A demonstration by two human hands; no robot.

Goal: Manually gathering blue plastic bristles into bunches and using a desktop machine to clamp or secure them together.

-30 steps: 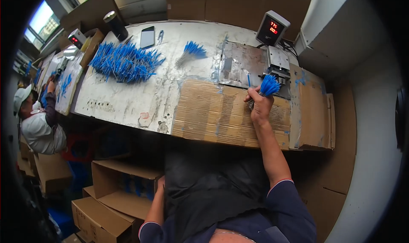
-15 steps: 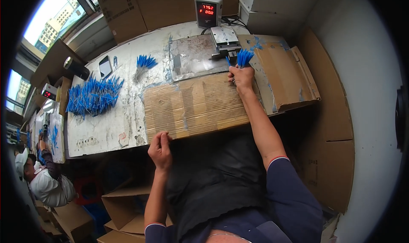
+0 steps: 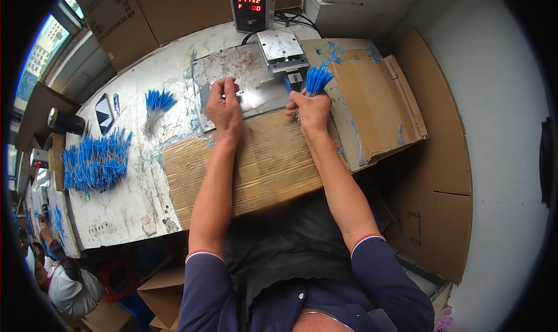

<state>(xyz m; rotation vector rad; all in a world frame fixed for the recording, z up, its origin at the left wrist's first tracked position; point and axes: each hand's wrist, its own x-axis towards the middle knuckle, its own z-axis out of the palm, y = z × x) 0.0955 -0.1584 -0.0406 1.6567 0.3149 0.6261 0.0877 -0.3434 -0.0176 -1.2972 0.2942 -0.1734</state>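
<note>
My right hand (image 3: 313,110) is closed round a bundle of thin, wire-like pieces with blue ends (image 3: 318,81), the blue ends up and pale stems below the fist. A single blue piece (image 3: 288,84) stands apart from the bundle by the thumb tip, beside the small press-like machine (image 3: 283,48). My left hand (image 3: 224,108) is over the near left part of the metal plate (image 3: 247,61), fingers pinched together; whether anything is in them I cannot make out. Beyond the right hand, the machine's dark front block (image 3: 295,78) is very close to the bundle.
A large heap of blue-ended pieces (image 3: 96,160) and a smaller bunch (image 3: 157,108) lie left. Behind stands a box with a red display (image 3: 251,7). Flat cardboard (image 3: 256,169) covers the near edge; a carton (image 3: 378,105) sits right. A phone (image 3: 104,114) lies far left; a co-worker (image 3: 72,288) is lower left.
My left hand has moved from the table's front edge forward and up over the metal plate. The right hand keeps the bundle by the machine. The whole view has shifted.
</note>
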